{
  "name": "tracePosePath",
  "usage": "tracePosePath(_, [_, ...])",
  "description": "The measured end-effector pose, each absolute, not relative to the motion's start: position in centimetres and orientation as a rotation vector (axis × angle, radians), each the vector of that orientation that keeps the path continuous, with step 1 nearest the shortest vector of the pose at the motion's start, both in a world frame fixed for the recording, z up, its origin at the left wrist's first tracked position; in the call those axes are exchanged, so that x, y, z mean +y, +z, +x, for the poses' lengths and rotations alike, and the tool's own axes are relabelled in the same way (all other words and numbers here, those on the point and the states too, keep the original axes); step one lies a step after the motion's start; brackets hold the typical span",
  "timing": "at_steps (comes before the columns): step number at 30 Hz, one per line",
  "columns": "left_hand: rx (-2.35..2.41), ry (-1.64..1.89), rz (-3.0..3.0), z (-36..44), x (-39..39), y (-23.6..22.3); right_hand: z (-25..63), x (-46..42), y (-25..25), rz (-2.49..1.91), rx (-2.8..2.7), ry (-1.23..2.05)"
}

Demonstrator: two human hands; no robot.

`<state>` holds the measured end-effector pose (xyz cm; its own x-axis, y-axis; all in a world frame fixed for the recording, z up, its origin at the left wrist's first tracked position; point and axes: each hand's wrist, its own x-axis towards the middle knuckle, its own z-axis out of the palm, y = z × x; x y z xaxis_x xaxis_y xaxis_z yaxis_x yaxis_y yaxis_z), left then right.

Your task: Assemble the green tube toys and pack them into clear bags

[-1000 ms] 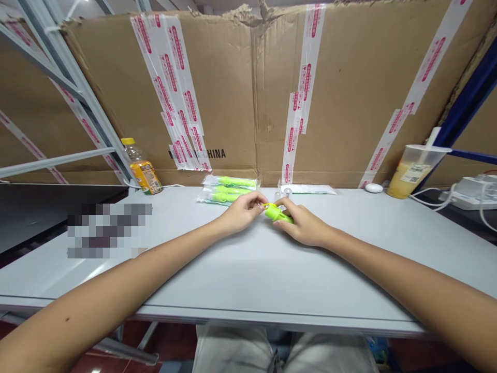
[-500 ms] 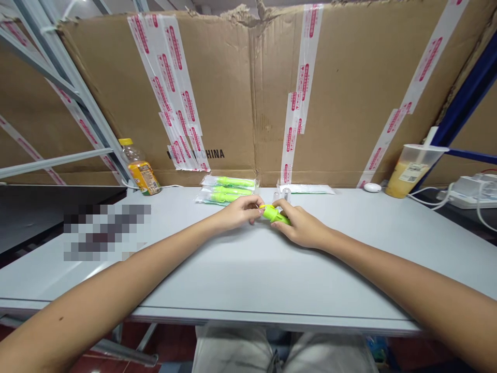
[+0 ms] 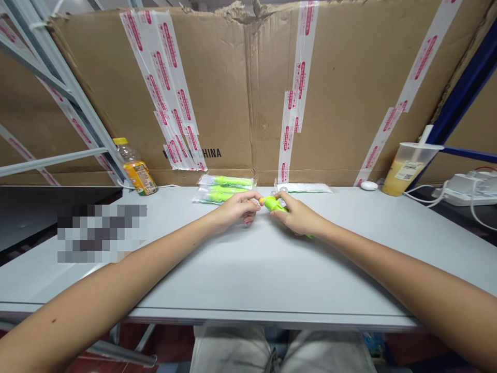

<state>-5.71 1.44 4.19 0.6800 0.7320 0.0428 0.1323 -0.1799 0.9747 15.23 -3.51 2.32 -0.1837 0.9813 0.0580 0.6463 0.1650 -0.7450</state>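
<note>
A bottle stands left of the bagged green pieces; near their right end, the left hand curls loosely, fingertip at a yellow band, pinch impossible to tell; right of them, a green tube sits gripped in the right hand.

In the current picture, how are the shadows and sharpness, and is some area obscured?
Head view: soft shadows under both bare forearms on the pale grey table; head view: bright green plastic piece lacks fine detail; head view: blocky pixelation obscures a patch at left.
</note>
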Motion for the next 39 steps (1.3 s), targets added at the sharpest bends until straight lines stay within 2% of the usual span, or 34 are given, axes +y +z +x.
tracePosePath(8, [0.696, 0.542, 1.821, -5.2, 0.7, 4.1, 15.1, -3.5, 2.5, -1.429, -1.565, 1.121])
tracePosePath(21, [0.685, 0.48, 1.916, -4.8, 0.0, 3.3, 14.7, -3.5, 2.9, -1.35, -1.221, 1.289])
tracePosePath(31, [0.649, 0.485, 1.895, -5.5, 0.2, 3.8, 14.9, -4.9, 3.9, -1.155, -1.32, 1.269])
tracePosePath(39, [0.714, 0.563, 1.844, -6.1, 0.7, 3.6, 15.9, -5.3, 3.1, -1.01, -1.739, 1.271])
